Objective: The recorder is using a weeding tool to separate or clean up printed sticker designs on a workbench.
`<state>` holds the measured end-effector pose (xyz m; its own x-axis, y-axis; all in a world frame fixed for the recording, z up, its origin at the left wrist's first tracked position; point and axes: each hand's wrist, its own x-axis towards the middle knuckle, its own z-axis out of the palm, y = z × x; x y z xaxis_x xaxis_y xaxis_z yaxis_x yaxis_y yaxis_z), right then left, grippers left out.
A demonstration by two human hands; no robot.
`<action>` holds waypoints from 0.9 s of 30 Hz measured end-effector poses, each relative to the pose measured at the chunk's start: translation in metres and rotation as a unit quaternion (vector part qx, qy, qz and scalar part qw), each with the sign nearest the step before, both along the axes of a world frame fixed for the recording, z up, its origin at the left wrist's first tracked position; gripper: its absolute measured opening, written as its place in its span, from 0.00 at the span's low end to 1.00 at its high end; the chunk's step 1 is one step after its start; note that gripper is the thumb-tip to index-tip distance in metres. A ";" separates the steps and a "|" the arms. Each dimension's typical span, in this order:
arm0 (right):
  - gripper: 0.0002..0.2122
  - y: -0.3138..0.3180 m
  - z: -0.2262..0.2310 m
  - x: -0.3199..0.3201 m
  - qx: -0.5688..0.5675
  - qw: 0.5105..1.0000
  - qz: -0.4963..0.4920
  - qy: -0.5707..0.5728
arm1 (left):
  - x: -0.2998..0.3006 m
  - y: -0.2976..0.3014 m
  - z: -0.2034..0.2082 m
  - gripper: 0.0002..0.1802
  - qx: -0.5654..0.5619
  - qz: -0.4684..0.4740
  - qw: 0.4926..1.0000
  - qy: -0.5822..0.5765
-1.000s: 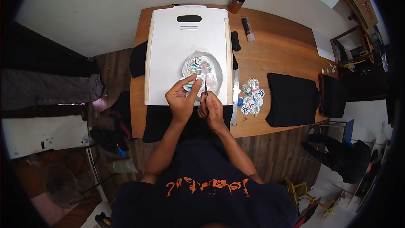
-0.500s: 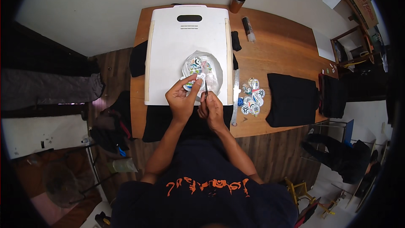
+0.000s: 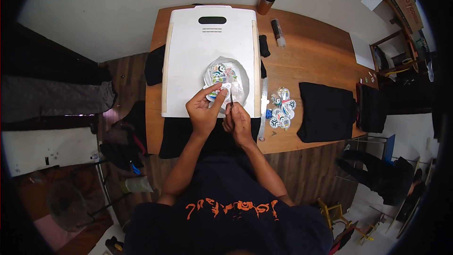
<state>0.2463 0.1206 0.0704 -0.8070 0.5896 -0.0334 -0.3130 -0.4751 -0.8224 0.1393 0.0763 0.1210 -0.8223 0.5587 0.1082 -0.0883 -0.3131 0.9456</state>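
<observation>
Between the thumb and index finger of my left hand (image 3: pixel 204 112) is a small white printed cutout (image 3: pixel 227 86). My right hand (image 3: pixel 239 123) is closed around a slim dark tool (image 3: pixel 231 98), its tip up against the cutout's edge; I cannot make out the tool's exact kind. Both hands are over a round, pale shallow container (image 3: pixel 246 87) with a crumpled-looking rim. Colourful printed pieces (image 3: pixel 218 72) lie inside it, partly hidden by my left fingers. The container rests on a white board (image 3: pixel 188 52) with a dark oval slot.
Right of the board lie a clear ruler (image 3: pixel 264 113) and a pile of printed cutouts (image 3: pixel 283 111). Folded black cloth (image 3: pixel 326 112) sits farther right on the wooden table (image 3: pixel 316 42). A brown cup (image 3: pixel 265 4) and a dark tube (image 3: pixel 278 32) stand toward the back.
Both hands keep their grips and stay almost in place. The right hand and tool have shifted very slightly to the right.
</observation>
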 end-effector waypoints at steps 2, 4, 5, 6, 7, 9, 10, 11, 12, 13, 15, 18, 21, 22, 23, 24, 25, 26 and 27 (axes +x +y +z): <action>0.16 0.000 0.001 0.000 0.000 1.000 0.000 -0.003 | 0.000 0.000 0.000 0.16 0.000 0.000 1.000 0.001; 0.16 0.001 0.003 0.000 -0.006 1.000 0.000 -0.011 | 0.000 0.000 0.001 0.15 -0.001 0.000 1.000 -0.015; 0.16 0.001 0.003 0.001 -0.006 1.000 0.000 -0.011 | 0.000 0.000 0.001 0.15 -0.001 0.000 1.000 -0.015; 0.16 0.001 0.002 0.001 -0.006 1.000 0.000 -0.006 | 0.000 0.000 0.001 0.15 0.000 -0.001 1.000 -0.013; 0.16 0.002 0.002 0.001 -0.006 1.000 0.001 0.000 | 0.000 0.000 0.001 0.15 0.000 -0.001 1.000 -0.012; 0.16 0.002 0.001 0.001 -0.006 1.000 0.003 0.000 | -0.001 0.000 0.001 0.15 -0.001 -0.003 1.000 -0.014; 0.16 0.002 0.001 0.002 -0.007 1.000 0.005 0.000 | -0.001 0.000 0.001 0.16 -0.002 -0.005 1.000 -0.016; 0.16 0.002 0.001 0.002 -0.007 1.000 0.005 0.000 | -0.001 0.000 0.001 0.16 -0.002 -0.005 1.000 -0.015; 0.16 0.002 0.001 0.002 -0.006 1.000 0.009 0.002 | -0.001 -0.001 0.002 0.16 -0.007 -0.006 1.000 -0.010; 0.16 0.002 0.001 0.002 -0.005 1.000 0.012 0.004 | -0.001 -0.001 0.002 0.16 -0.013 -0.007 1.000 -0.004; 0.16 0.002 0.001 0.002 -0.005 1.000 0.010 0.002 | -0.001 0.000 0.003 0.16 -0.015 -0.006 1.000 -0.001; 0.16 0.003 0.002 0.001 -0.002 1.000 0.010 0.001 | -0.001 0.000 0.004 0.15 -0.014 -0.005 1.000 0.004; 0.15 0.003 0.000 0.002 -0.002 1.000 0.009 0.000 | -0.002 0.000 0.004 0.15 -0.012 -0.007 1.000 0.010; 0.15 0.003 0.000 0.002 -0.007 1.000 0.008 -0.002 | -0.002 0.000 0.004 0.15 -0.013 -0.007 1.000 0.014; 0.15 0.003 0.000 0.002 -0.007 1.000 0.009 -0.002 | -0.002 0.000 0.004 0.15 -0.013 -0.007 1.000 0.014; 0.16 0.003 0.000 0.001 -0.002 1.000 0.008 0.002 | -0.002 0.000 0.004 0.15 -0.012 -0.008 1.000 0.014; 0.16 0.003 0.000 0.001 0.002 1.000 0.007 0.006 | -0.002 0.000 0.004 0.15 -0.010 -0.009 1.000 0.014; 0.16 0.003 0.000 0.001 0.002 1.000 0.006 0.007 | -0.002 0.000 0.004 0.15 -0.010 -0.009 1.000 0.014; 0.16 0.003 -0.001 0.001 -0.001 1.000 0.006 0.004 | -0.002 0.000 0.004 0.15 -0.009 -0.008 1.000 0.011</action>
<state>0.2470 0.1234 0.0699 -0.8141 0.5800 -0.0287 -0.3134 -0.4805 -0.8191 0.1374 0.0766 0.1245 -0.8110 0.5734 0.1159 -0.0719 -0.2943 0.9530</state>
